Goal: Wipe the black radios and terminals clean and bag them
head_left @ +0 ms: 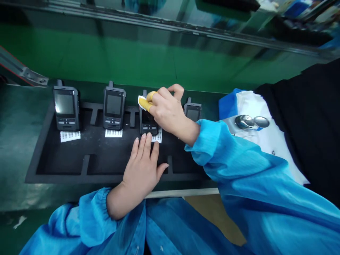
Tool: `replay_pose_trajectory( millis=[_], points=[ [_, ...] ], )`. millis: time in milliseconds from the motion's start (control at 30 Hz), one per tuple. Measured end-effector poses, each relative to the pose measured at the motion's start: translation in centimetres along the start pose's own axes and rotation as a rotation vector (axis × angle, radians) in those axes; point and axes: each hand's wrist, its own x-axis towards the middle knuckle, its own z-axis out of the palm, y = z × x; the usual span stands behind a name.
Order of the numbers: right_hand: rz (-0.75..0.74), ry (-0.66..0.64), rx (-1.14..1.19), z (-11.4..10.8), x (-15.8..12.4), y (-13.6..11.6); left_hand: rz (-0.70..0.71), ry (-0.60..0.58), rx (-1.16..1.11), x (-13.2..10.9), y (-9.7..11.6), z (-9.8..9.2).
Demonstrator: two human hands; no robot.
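Note:
My right hand (pixel 166 108), with yellow finger cots on two fingers, pinches a small white cloth (pixel 141 101) against the upper screen of a black handheld radio (pixel 148 126). That radio is the third from the left in a black foam tray (pixel 63 177), and my right hand hides part of it. My left hand (pixel 142 163) lies flat with fingers stretched, its fingertips at the radio's bottom edge. Beside those fingertips a white printed label (pixel 157 136) sticks out from under the radio.
Two more radios, one at the far left (pixel 66 108) and a second (pixel 114 108), stand in the tray with labels below them. Another radio (pixel 193 110) is partly behind my right wrist. To the right are a metal-topped bottle (pixel 244 122), white cloths (pixel 255 101) and a blue box (pixel 228 105).

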Motion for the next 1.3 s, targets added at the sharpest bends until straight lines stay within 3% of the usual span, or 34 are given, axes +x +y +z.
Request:
replay_pose_trajectory(
  millis=[200,333,500,600,800,900,1133,1200,1300],
  points=[
    [0.098,0.064,0.049,1.0,-2.1,1.7,0.014,-0.005,0.01,0.1,0.0,-0.1],
    [-0.072,0.144,-0.008,1.4,-5.7,0.5,0.024,-0.014,-0.004,0.2,-0.1,-0.2],
    [-0.223,0.092,0.035,0.7,-8.7,-1.5,0.028,-0.003,-0.038,0.0,-0.3,-0.2],
    [-0.183,0.073,0.045,0.2,-7.6,-1.2,0.039,0.033,-0.04,-0.3,-0.7,-0.3],
    [0.103,0.021,0.108,0.5,-2.0,0.0,0.016,0.027,-0.061,-1.6,-1.5,-1.0],
    [0.054,-0.011,0.087,1.0,-1.9,-0.7,0.018,0.061,-0.055,-2.5,-2.2,-1.6],
    [-0.334,0.057,-0.016,0.0,-6.4,-3.7,-0.073,0.195,-0.022,-4.2,-5.7,-2.9],
    [-0.311,0.091,0.007,-0.2,-5.5,-3.9,-0.112,0.204,-0.034,-4.0,-6.9,-3.1],
    [-0.114,0.102,0.075,0.2,-1.5,-3.8,-0.147,0.163,-0.035,-3.2,-8.1,-3.2]
  ],
)
